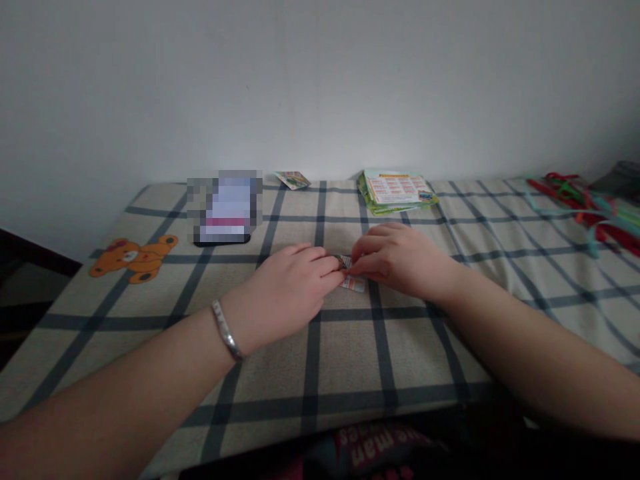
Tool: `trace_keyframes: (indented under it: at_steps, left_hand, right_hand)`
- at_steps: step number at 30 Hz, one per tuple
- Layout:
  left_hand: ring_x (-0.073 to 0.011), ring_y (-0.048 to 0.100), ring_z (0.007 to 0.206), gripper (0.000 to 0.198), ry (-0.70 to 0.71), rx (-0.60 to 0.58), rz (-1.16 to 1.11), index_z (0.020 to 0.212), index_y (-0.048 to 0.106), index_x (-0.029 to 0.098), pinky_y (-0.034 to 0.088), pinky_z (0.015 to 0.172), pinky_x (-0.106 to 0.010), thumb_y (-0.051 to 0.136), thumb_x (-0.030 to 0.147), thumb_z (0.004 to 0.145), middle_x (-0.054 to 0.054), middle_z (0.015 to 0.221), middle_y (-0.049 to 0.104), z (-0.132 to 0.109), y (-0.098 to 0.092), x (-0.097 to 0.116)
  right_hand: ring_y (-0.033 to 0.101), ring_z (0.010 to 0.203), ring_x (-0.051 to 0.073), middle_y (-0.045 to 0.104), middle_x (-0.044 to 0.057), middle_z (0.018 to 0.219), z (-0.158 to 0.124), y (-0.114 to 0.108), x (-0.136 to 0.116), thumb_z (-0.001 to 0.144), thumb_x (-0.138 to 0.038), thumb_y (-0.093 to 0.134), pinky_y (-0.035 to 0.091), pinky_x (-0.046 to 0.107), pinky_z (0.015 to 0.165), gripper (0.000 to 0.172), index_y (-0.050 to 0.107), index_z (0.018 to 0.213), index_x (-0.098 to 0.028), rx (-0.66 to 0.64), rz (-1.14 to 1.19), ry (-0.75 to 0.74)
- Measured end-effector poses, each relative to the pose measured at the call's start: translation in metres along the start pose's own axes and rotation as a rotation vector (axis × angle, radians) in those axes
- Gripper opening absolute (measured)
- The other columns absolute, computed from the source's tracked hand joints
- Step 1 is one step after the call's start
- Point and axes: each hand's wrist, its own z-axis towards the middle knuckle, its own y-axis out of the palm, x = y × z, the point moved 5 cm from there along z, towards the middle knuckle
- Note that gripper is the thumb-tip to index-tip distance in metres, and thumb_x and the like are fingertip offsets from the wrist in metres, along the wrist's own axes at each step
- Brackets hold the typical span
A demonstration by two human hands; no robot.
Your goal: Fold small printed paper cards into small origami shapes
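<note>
Between my hands, at the middle of the table, lies a small printed paper card [354, 283] that looks folded, with its upper part mostly behind my fingers. My left hand [295, 283], with a silver bracelet at the wrist, presses on the card's left side, fingers together. My right hand [395, 257] pinches the card's right upper edge between thumb and fingers. The fingertips of both hands nearly meet over it, and the exact fold is hard to make out.
A stack of printed cards [400, 190] lies at the back, near the wall. Left of it are a small folded card [293, 179] and a phone [227, 207] with a blurred screen. An orange bear cutout [134, 259] rests at left; colourful ribbons [590, 207] lie at right on the checked tablecloth [345, 360].
</note>
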Motion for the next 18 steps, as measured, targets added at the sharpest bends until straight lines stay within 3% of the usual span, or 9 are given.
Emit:
trace_keyframes:
  at_steps: [18]
  left_hand:
    - [-0.0231, 0.056, 0.108, 0.027, -0.029, -0.029, -0.016, 0.110, 0.065, 0.020, 0.045, 0.093, -0.041, 0.045, 0.017, 0.091, -0.004, 0.114, 0.064, 0.0018, -0.0052, -0.0005]
  right_hand:
    - [0.055, 0.086, 0.018, 0.069, 0.000, 0.095, -0.0038, 0.0000, 0.0046, 0.088, -0.024, 0.060, 0.036, 0.033, 0.075, 0.014, 0.073, 0.090, -0.027, 0.019, 0.046, 0.036]
